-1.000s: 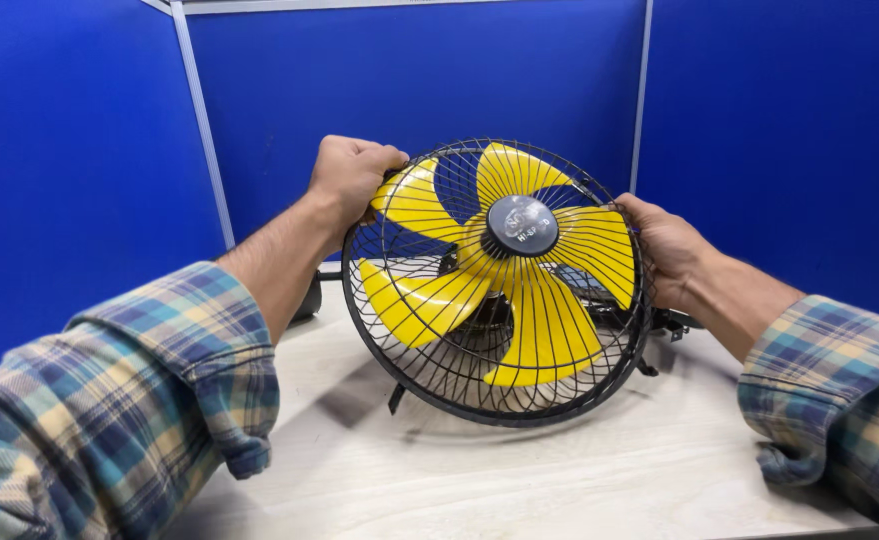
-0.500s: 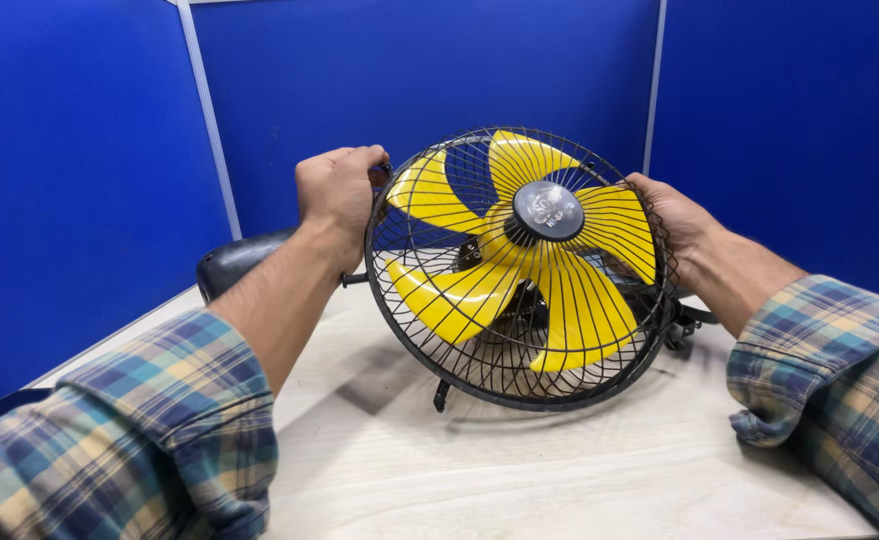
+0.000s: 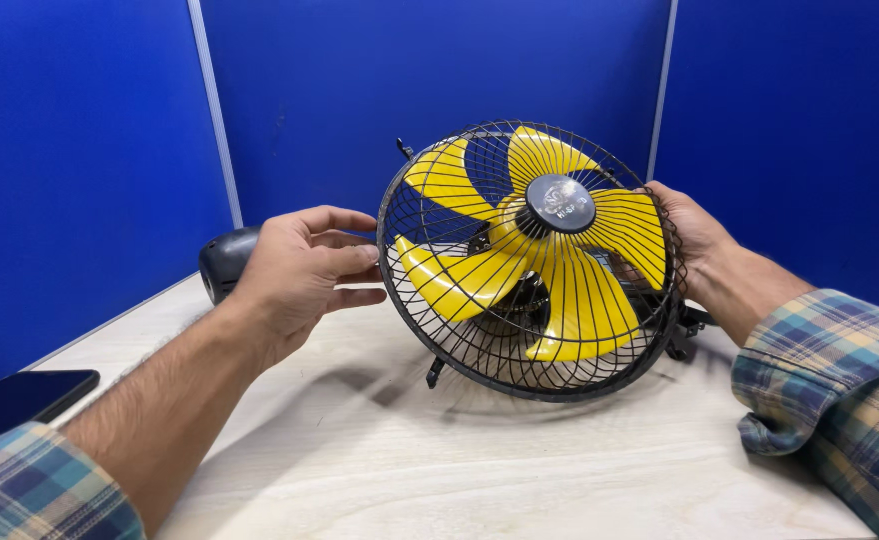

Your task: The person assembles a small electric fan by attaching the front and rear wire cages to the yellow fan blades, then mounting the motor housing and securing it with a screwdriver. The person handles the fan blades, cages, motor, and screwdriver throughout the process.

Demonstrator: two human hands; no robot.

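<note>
The right hand (image 3: 694, 245) is gripping the rim of the round black wire-caged fan with yellow blades (image 3: 534, 260), while the left hand (image 3: 299, 270) is hovering open-fingered just beside it, apparently repositioning for a fresh grip.

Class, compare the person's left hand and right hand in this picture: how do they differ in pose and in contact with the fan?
The left hand is open, fingers spread, beside the fan and seemingly just off its guard; the right hand grips the guard's far edge. The left hand shows whole; the right hand is partly hidden behind the wires. Both wear plaid sleeves.
</note>
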